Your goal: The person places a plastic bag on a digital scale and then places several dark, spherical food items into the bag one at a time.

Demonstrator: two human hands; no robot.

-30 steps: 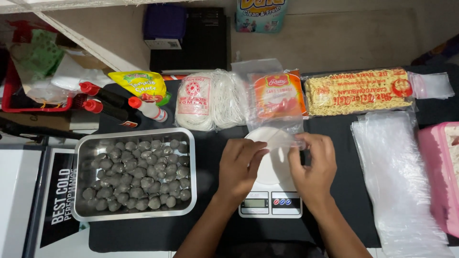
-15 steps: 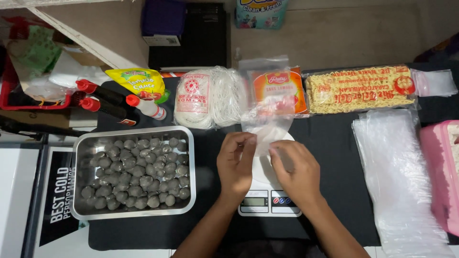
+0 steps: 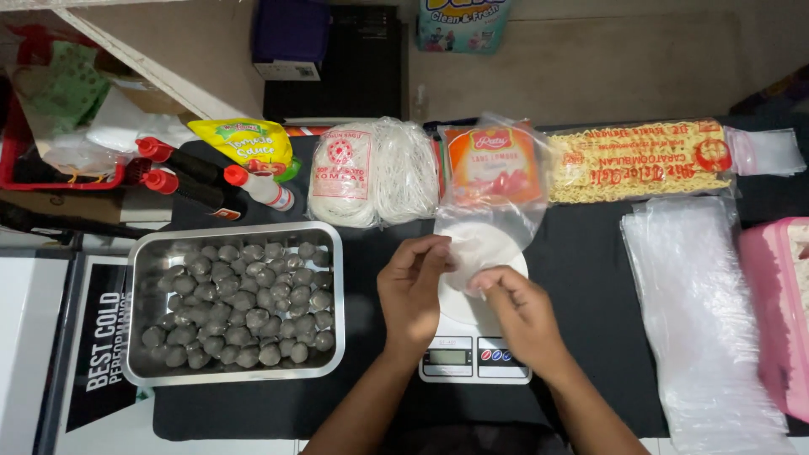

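Clear plastic bag point(image 3: 489, 227) is pinched at its mouth by both hands above the white kitchen scale point(image 3: 476, 354). Left hand point(image 3: 413, 291) closes its grip on one edge, right hand point(image 3: 522, 307) on the other. Left of the left hand sits a metal tray point(image 3: 139, 261) of grey meatballs point(image 3: 240, 303).

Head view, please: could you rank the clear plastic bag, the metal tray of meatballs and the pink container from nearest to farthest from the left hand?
1. Clear plastic bag: in the left hand, above the scale.
2. Metal tray of meatballs: just left.
3. Pink container: far right edge.
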